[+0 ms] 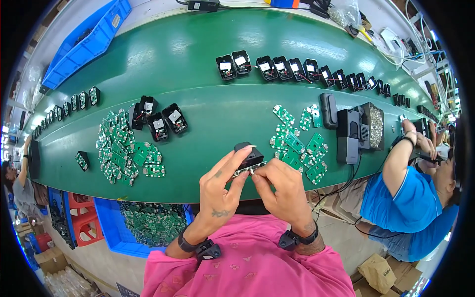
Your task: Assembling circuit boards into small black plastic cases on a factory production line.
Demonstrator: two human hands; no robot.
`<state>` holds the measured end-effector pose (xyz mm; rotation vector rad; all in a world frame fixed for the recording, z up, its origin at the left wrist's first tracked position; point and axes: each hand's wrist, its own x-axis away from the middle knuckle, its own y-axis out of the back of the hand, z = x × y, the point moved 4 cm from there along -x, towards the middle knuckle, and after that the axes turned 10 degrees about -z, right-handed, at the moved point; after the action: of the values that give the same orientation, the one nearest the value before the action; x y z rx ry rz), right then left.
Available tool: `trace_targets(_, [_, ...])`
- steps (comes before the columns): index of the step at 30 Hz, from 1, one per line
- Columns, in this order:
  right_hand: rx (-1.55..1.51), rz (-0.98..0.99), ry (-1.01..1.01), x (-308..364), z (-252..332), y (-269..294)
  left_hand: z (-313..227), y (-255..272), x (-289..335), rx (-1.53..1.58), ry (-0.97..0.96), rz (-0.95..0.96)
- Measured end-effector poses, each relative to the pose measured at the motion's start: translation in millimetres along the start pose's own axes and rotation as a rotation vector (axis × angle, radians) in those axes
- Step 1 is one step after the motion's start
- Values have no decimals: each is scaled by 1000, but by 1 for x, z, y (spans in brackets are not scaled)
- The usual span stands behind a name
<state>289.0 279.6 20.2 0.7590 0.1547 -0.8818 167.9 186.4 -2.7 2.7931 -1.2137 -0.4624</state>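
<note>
Near the table's front edge, my left hand [217, 190] is closed around a small black plastic housing [254, 156], thumb below and fingers at its side. A green circuit board [243, 172] lies along the housing's near edge, partly covered by my fingers. My right hand [284, 190] pinches the right end of that board; whether it is fully seated cannot be seen. Left of my hands lies a heap of circuit boards [116, 148], with several open black housings [174, 119] behind it. Another scatter of boards [296, 143] lies to the right.
Rows of black housings [282, 69] run along the green table [198, 64]. At the right stand a black device [348, 136] and a box of small metal parts [376, 126]. A blue bin of boards [111, 227] sits below the left edge. A co-worker in blue [401, 203] works at right.
</note>
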Motion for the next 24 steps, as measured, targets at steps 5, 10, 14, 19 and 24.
trace_targets(5, [11, 73, -18, -1, 1, 0, -6, 2, 1, -42, 18, 3])
trace_targets(10, [83, 29, 52, -2, 4, -5, -16, 2, 1, -202, -132, -20])
trace_targets(14, [128, 59, 87, -5, 7, -9, -17, 2, 3, -318, -178, -57])
trace_targets(19, [201, 50, 91, 2, 1, -13, -10, -10, 3, -309, -218, -40])
trace_targets(24, [19, -203, -133, 7, -13, -16, 19, -9, 2, 27, 144, -138])
